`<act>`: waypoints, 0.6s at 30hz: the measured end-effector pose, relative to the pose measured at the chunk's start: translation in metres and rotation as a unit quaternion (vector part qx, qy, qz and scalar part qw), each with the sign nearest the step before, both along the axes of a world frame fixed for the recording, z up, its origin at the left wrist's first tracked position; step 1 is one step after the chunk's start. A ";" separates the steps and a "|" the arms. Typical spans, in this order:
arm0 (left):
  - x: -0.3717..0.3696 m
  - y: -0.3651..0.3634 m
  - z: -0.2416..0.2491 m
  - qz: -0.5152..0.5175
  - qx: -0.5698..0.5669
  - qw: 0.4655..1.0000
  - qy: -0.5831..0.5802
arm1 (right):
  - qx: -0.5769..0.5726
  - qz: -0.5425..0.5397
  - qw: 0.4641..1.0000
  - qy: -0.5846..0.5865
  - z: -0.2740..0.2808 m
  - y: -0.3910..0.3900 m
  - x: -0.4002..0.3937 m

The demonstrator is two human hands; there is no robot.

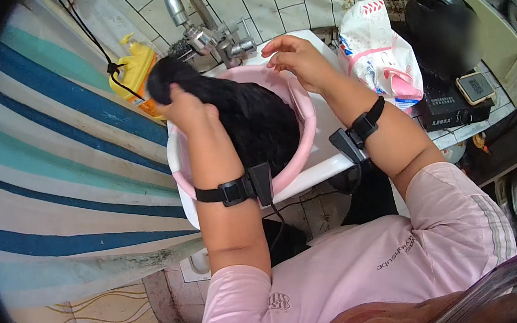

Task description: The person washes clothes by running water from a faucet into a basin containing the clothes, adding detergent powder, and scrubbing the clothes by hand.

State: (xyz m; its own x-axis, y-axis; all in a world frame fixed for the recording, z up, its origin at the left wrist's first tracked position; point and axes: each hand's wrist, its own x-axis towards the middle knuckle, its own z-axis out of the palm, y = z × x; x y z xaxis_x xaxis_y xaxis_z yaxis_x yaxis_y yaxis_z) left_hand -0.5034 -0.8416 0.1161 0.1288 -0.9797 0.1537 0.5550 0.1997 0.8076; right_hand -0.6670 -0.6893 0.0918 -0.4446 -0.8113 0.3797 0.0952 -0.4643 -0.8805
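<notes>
A heap of black cloth (252,116) fills the pink basin (306,113), which sits in the white sink (329,126). One end of the cloth is raised over the basin's left back side, and my left hand (186,109) is closed on it. Some of the left fingers are hidden behind the fabric. My right hand (301,61) is above the basin's right back rim, its fingers loosely bent and apart with nothing in them. Just beyond both hands stands the metal faucet (199,35). What kind of cloth item this is I cannot make out.
A yellow pump bottle (135,76) stands at the sink's left back corner. Striped curtain (74,146) hangs along the left. To the right are a white plastic packet (377,48), a black pot (443,26) on a cooker and a small display device (475,88).
</notes>
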 end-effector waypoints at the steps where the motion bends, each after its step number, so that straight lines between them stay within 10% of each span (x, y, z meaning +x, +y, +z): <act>1: 0.007 0.006 0.009 0.080 -0.015 0.997 0.011 | 0.031 0.012 0.999 0.007 -0.001 0.001 -0.001; 5: 0.008 0.014 0.009 0.079 -0.104 0.990 -0.057 | 0.095 0.005 0.995 0.002 -0.001 -0.001 -0.002; 8: 0.000 0.016 -0.003 -0.113 -0.138 0.950 -0.257 | 0.111 0.005 0.994 0.014 -0.001 -0.001 -0.003; 13: -0.015 0.045 -0.026 -0.440 -0.202 0.612 -0.625 | 0.118 0.008 0.993 0.029 -0.003 -0.004 -0.002; 18: -0.014 0.040 -0.031 -0.495 -0.105 0.649 -0.568 | 0.078 0.046 0.988 0.128 -0.014 -0.011 0.004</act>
